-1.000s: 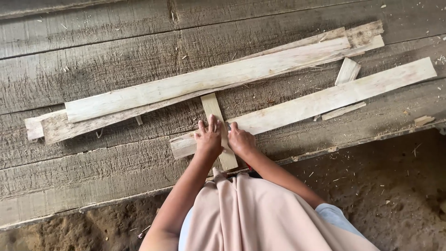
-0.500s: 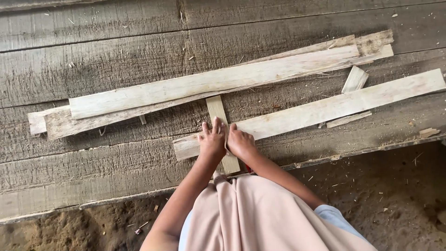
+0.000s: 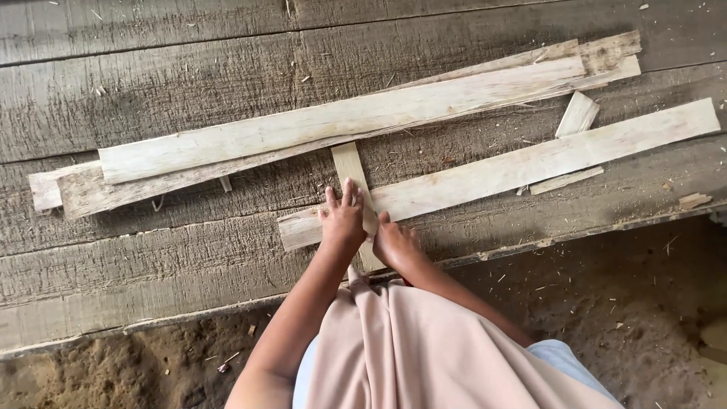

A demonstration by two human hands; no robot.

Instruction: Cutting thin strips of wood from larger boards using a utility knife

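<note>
The person stood bent over a floor of weathered grey planks (image 3: pixel 151 98), both bare hands pressed down where two pale strips of wood crossed. The left hand (image 3: pixel 344 223) lay flat with its fingers (image 3: pixel 348 191) stretched forward and slightly spread, resting on the near end of a long pale slat (image 3: pixel 522 163) and against the short upright strip (image 3: pixel 350 170) that ran under it. The right hand (image 3: pixel 395 241) sat just beside it, touching or nearly touching, fingers curled downward; I could not tell whether they gripped an edge or only pressed on the wood. The long slat's axis ran from the hands up and away to the right, rising at a shallow slant, so almost its whole length lay to the right of the fingers, on the right hand's side. The short strip ran the other way, straight away from the person, from the plank edge by the body toward a longer pair of stacked boards (image 3: pixel 341 121) that lay near-parallel to the slat, farther off. The left hand was the one squarely over the crossing; the right hand sat nearer the body. A small offcut (image 3: pixel 577 113) and a thin sliver (image 3: pixel 566 180) lay well apart, out to the right. Below the plank edge was sandy earth (image 3: pixel 644 318), and pinkish cloth (image 3: pixel 424 348) hung from the person.
</note>
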